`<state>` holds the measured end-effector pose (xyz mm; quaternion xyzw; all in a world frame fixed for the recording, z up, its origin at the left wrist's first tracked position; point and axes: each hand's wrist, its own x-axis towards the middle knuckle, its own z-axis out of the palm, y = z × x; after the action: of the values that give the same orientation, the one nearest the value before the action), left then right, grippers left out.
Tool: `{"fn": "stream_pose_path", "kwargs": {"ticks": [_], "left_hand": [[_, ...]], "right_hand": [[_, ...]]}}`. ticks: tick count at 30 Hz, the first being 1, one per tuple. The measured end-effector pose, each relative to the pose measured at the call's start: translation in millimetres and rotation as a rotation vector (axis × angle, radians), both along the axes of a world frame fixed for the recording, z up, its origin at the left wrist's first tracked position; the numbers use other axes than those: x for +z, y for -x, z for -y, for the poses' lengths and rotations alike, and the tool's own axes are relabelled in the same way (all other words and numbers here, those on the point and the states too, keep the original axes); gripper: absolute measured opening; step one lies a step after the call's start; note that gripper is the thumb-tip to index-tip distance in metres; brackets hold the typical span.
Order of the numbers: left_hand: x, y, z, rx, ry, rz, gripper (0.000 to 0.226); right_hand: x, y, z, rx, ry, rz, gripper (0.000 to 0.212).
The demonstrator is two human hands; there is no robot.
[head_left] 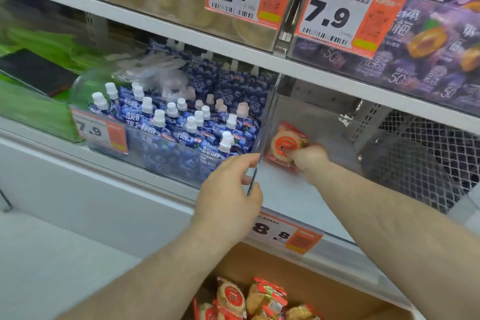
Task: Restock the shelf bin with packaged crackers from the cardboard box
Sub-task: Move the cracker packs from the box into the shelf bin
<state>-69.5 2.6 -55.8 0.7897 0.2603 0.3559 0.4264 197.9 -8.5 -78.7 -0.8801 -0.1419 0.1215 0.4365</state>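
Now a cracker packet (284, 147) goes into the clear shelf bin (315, 122), held by the right hand (310, 158).

That hand reaches far into the bin, its fingers curled round the packet's right edge; the packet, with its round red label, lies at the bin's left side, just beside the clear wall. Nearer, the left hand (228, 192) pinches the front edge of that wall between thumb and fingers. Left of the wall stand blue spouted pouches (181, 125) with white caps. At the near bottom the cardboard box (335, 280) holds more cracker packets (255, 299). An orange price tag (287, 235) marked 8.8 hangs on the shelf edge between box and bin.
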Motion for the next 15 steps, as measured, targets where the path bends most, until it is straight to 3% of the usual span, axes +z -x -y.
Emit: {"fn": "stream_pose_path", "kwargs": {"ticks": [6,15], "left_hand": [[1.7,1.7,-0.1,-0.010,0.031,-0.003,0.048],[-0.5,0.5,-3.1,-0.021,0.025,-0.010,0.049]], "right_hand": [[1.7,3.4,-21.4,-0.057,0.146,0.093,0.042],[7.1,4.3,-36.0,-0.095,0.288,0.163,0.010]]}}
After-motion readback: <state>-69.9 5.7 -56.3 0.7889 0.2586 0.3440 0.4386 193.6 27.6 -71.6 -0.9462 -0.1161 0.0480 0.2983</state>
